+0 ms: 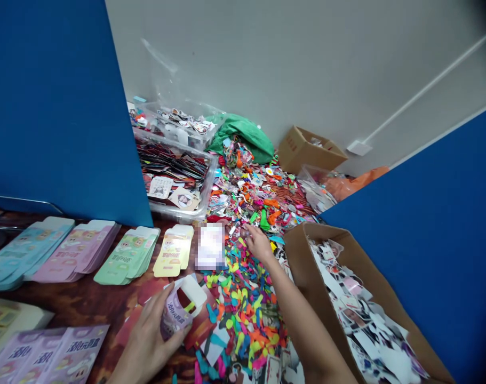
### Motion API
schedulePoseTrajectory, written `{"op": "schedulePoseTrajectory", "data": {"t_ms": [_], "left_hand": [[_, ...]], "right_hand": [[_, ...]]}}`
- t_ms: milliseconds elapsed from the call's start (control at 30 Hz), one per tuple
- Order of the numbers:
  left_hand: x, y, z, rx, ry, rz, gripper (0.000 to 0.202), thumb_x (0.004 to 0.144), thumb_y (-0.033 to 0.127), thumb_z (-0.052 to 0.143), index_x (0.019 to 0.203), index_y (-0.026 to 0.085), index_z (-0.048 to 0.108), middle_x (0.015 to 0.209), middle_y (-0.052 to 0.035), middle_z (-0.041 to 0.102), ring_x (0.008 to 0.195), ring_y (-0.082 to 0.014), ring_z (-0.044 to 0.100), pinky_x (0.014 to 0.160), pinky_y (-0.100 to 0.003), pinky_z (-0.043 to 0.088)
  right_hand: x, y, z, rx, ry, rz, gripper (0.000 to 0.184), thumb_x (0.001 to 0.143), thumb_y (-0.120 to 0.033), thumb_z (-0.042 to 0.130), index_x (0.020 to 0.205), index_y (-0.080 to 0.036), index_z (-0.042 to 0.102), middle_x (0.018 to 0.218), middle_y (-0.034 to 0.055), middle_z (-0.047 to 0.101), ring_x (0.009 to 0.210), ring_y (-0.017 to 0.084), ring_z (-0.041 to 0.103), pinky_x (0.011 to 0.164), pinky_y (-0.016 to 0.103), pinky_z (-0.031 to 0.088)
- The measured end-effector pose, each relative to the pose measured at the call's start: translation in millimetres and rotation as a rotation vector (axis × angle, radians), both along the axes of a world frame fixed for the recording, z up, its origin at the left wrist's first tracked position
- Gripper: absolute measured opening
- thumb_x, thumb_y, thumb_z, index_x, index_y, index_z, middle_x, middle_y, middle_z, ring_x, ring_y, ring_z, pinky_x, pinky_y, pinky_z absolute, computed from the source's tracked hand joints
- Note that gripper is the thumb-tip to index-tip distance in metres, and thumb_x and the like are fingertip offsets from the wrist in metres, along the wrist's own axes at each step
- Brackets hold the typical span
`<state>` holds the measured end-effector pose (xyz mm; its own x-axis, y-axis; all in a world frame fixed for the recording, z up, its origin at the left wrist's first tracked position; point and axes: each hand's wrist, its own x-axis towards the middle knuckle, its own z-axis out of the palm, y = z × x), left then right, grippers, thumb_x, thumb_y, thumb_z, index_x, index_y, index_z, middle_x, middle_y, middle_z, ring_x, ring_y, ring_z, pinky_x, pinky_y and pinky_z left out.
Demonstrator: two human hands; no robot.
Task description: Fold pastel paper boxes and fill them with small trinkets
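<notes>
My left hand is closed round a small purple and white paper box with its flap open, low on the wooden table. My right hand reaches forward into a heap of small colourful pieces. Its fingers curl down at the heap's far edge, and what they pinch is too small to name. A blurred white card lies just left of that hand.
Fanned stacks of flat boxes lie at left: blue, pink, green, yellow. Purple flat boxes sit at bottom left. A clear bin stands behind. Cardboard boxes and blue partitions flank the table.
</notes>
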<state>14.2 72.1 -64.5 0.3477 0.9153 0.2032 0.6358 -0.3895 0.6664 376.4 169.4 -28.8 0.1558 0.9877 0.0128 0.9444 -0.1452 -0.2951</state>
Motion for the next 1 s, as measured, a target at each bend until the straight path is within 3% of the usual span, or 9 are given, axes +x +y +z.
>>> {"op": "schedulePoseTrajectory", "data": {"t_ms": [133, 233, 367, 433, 567, 667, 733, 900, 1000], "left_hand": [[3, -2, -3.5, -0.037, -0.005, -0.017, 0.073, 0.079, 0.044, 0.066, 0.142, 0.020, 0.036, 0.131, -0.0136, 0.060, 0.118, -0.0304, 0.060, 0.095, -0.043, 0.053], [7, -2, 0.8, -0.070, -0.002, -0.036, 0.072, 0.079, 0.042, 0.066, 0.142, 0.021, 0.037, 0.130, -0.0133, 0.060, 0.116, -0.0301, 0.061, 0.094, -0.043, 0.054], [12, -2, 7.7, -0.059, -0.026, -0.046, 0.070, 0.080, 0.043, 0.065, 0.141, 0.022, 0.038, 0.129, -0.0127, 0.061, 0.115, -0.0297, 0.062, 0.092, -0.042, 0.055], [13, -3, 8.2, -0.049, -0.042, -0.038, 0.070, 0.079, 0.044, 0.065, 0.141, 0.022, 0.039, 0.129, -0.0128, 0.061, 0.114, -0.0299, 0.063, 0.092, -0.042, 0.055], [13, -4, 7.6, -0.047, -0.066, -0.020, 0.068, 0.078, 0.044, 0.066, 0.138, 0.022, 0.044, 0.124, -0.0123, 0.065, 0.109, -0.0310, 0.065, 0.088, -0.043, 0.057], [16, -4, 11.6, -0.073, -0.056, -0.051, 0.069, 0.078, 0.044, 0.067, 0.139, 0.023, 0.042, 0.125, -0.0122, 0.065, 0.109, -0.0306, 0.066, 0.087, -0.042, 0.058], [17, -4, 14.6, -0.078, -0.048, -0.080, 0.070, 0.080, 0.044, 0.066, 0.141, 0.023, 0.039, 0.129, -0.0127, 0.062, 0.112, -0.0301, 0.064, 0.089, -0.042, 0.057], [14, -3, 9.0, -0.046, -0.036, -0.080, 0.069, 0.080, 0.042, 0.065, 0.141, 0.023, 0.038, 0.128, -0.0136, 0.062, 0.113, -0.0308, 0.064, 0.090, -0.043, 0.056], [11, -4, 0.9, -0.022, -0.024, -0.045, 0.071, 0.078, 0.044, 0.068, 0.139, 0.022, 0.040, 0.125, -0.0141, 0.064, 0.111, -0.0323, 0.065, 0.089, -0.045, 0.057]], "right_hand": [[5, -11, -2.3, -0.075, 0.015, 0.068, 0.034, 0.087, -0.011, 0.049, 0.109, -0.022, 0.072, 0.109, 0.0053, 0.073, 0.099, 0.019, 0.066, 0.089, 0.028, 0.048], [4, -14, -7.7, -0.109, 0.033, 0.120, 0.034, 0.081, -0.007, 0.052, 0.100, -0.024, 0.075, 0.102, 0.0026, 0.075, 0.095, 0.019, 0.068, 0.087, 0.026, 0.049], [10, -6, -7.7, -0.052, 0.042, 0.104, 0.058, 0.077, -0.001, 0.047, 0.129, -0.021, 0.062, 0.129, 0.0052, 0.064, 0.119, 0.018, 0.058, 0.102, 0.029, 0.042], [16, -3, -3.7, -0.007, 0.037, 0.060, 0.062, 0.080, -0.001, 0.043, 0.138, -0.019, 0.053, 0.139, 0.0079, 0.056, 0.128, 0.018, 0.050, 0.108, 0.033, 0.038], [25, -8, 2.0, -0.016, 0.037, 0.049, 0.047, 0.084, -0.005, 0.044, 0.123, -0.020, 0.065, 0.120, 0.0070, 0.068, 0.111, 0.019, 0.061, 0.097, 0.031, 0.045], [18, -15, -2.3, -0.074, 0.045, 0.096, 0.028, 0.085, -0.014, 0.053, 0.102, -0.023, 0.073, 0.098, 0.0029, 0.075, 0.090, 0.018, 0.068, 0.084, 0.026, 0.049], [9, -16, -7.5, -0.090, 0.049, 0.122, 0.021, 0.087, -0.020, 0.056, 0.097, -0.024, 0.074, 0.097, 0.0021, 0.075, 0.088, 0.018, 0.068, 0.082, 0.025, 0.049], [3, -7, -13.0, -0.026, 0.031, 0.060, 0.041, 0.092, -0.017, 0.048, 0.131, -0.023, 0.059, 0.123, 0.0056, 0.067, 0.109, 0.018, 0.062, 0.094, 0.027, 0.044], [13, 0, -11.9, 0.011, -0.006, -0.048, 0.041, 0.092, -0.016, 0.045, 0.131, -0.020, 0.058, 0.121, 0.0092, 0.066, 0.107, 0.020, 0.062, 0.093, 0.029, 0.044]]}}
